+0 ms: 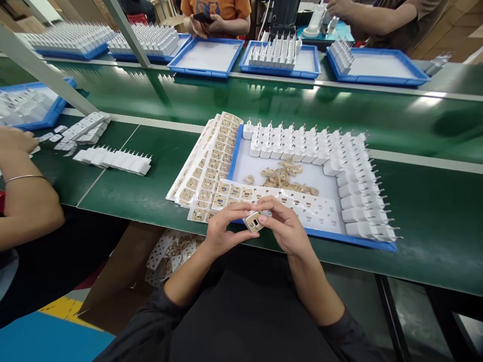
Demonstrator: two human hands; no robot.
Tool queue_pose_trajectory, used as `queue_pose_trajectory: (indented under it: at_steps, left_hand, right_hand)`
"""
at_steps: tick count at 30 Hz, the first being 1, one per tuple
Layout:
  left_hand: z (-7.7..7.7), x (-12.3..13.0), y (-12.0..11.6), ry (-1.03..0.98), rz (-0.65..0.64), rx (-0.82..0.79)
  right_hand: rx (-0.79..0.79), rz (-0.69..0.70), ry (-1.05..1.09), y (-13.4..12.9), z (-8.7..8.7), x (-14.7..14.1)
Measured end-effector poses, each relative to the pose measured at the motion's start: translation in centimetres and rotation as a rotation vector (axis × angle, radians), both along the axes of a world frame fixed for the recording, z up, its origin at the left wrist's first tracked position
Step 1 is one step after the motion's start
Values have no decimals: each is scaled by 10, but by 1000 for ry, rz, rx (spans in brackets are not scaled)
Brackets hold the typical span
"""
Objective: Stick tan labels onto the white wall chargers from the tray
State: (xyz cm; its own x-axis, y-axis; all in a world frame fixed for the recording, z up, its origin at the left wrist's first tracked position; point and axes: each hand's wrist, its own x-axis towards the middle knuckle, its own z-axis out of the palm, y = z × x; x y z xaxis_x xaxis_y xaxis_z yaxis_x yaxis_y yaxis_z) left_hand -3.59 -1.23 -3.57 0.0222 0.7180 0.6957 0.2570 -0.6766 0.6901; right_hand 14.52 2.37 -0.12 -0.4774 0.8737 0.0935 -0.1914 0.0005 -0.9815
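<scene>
My left hand [225,227] pinches a small white plug charger [253,221] between thumb and fingers, its tan, sticker-covered face with a dark port turned towards me. On the other side, my right hand [286,227] has its thumb on that face and its index finger at the top edge. Just beyond lies a partly used sticker sheet [320,207], across the front of a blue tray [350,241]. Loose tan peeled bits [281,176] are heaped in the tray. White chargers [290,141] with pins up line its back, and more lie along its right side.
Stacked sticker sheets [211,168] overlap the tray's left edge. Farther left is a row of chargers [113,160], near another person's arm [28,201]. Trays [207,55] stand along the far side, with people behind. Below the table edge, a cardboard box [116,271] holds scrap sheets.
</scene>
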Motion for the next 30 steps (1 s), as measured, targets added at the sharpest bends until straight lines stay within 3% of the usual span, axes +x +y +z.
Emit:
queue_pose_trajectory:
  at_steps: [6, 10, 14, 22, 30]
  left_hand:
    - [2, 5, 3, 170, 127, 217]
    - [4, 6, 3, 228, 172, 273]
    - [1, 5, 4, 192, 165, 253]
    - [-6, 5, 1, -120, 4, -38]
    - [-2, 3, 5, 122, 44, 178]
  right_hand:
    - [-11, -139, 99, -8, -5, -17]
    - [-4, -173, 118, -9, -8, -19]
    - [-40, -143, 125, -6, -10, -15]
    - [-46, 36, 122, -5, -11, -4]
    - [113, -102, -42, -12, -3, -12]
